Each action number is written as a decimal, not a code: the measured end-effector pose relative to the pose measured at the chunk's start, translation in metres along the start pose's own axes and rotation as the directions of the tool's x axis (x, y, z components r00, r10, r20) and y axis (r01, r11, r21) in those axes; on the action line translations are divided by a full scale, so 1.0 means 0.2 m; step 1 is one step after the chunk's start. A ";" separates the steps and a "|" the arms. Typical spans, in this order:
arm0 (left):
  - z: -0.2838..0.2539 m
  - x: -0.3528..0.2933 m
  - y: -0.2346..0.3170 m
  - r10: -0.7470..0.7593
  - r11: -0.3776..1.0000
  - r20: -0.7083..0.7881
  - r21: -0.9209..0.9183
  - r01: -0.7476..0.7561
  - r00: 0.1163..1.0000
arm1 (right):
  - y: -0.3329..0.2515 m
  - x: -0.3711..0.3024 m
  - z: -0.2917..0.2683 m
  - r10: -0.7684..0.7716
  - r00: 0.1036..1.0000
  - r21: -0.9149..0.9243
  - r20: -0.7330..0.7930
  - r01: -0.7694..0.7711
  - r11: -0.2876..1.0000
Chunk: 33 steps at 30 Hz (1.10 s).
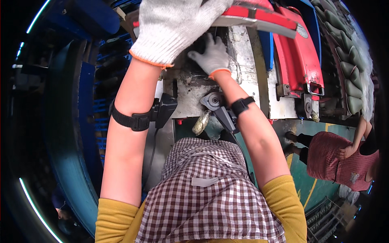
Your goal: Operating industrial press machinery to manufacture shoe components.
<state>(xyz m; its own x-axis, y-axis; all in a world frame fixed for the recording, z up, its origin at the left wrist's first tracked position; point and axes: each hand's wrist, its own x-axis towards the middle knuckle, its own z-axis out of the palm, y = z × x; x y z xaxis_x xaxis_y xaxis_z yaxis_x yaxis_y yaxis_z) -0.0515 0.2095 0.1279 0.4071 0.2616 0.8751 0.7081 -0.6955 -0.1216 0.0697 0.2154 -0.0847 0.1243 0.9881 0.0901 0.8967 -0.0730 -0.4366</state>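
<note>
My left hand (174, 28), in a white knit glove with an orange cuff, lies against a red machine lid (239, 11) that appears raised. Its thumb reaches along the lid, while the other fingers run out past the top edge. Below and to the right, my right hand (212, 54), also gloved, has its fingers spread over a dark hollow (197, 60) in the worn metal machine bed (194, 91). No object shows in it. Whether its fingertips touch anything in the hollow is hard to see. A round metal fitting (213, 100) sits on the near edge of the bed.
A second red machine lid (291, 56) stands to the right, with a rack of grey-green curved pieces (348, 69) beyond it. Another person in a red checked apron (334, 158) is at the right. Blue metalwork (73, 101) runs along the left.
</note>
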 end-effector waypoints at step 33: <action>-0.81 -2.42 -0.21 -0.516 -0.798 0.319 -0.516 0.311 -0.795 | 0.09 -0.67 -0.11 -0.507 0.862 0.073 0.029 0.504 0.861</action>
<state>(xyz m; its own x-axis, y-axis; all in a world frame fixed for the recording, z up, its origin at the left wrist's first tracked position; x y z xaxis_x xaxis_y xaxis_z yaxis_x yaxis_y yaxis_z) -0.3709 0.0040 -0.2152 -0.5049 0.3644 -0.7825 -0.7362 0.2914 0.6108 0.0790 0.0788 -0.0842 -0.3595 0.8923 0.2729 0.8033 0.4448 -0.3961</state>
